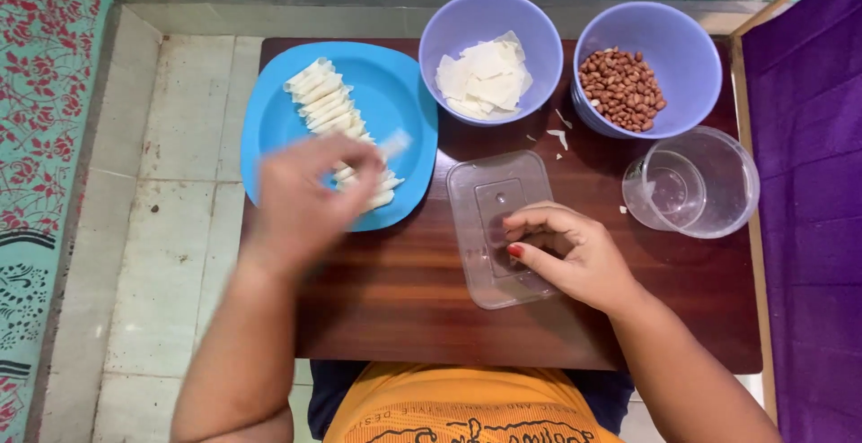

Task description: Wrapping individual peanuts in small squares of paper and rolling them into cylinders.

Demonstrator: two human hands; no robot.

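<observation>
My left hand (303, 199) is blurred over the blue plate (395, 84), pinching a small white rolled piece (393, 143) above the row of rolled white wrappers (325, 102). Resting on a clear rectangular plastic lid (489, 192), my right hand (566, 250) has its fingers curled together; whether they pinch anything I cannot see. Behind the lid stands a purple bowl with flat white wrapper pieces (485, 77), and to its right a purple bowl of peanuts (621, 88).
A clear round plastic container (696, 184) stands at the right of the dark wooden table (404, 308). White scraps (558, 134) lie between the bowls. Tiled floor lies to the left, a purple cloth to the right.
</observation>
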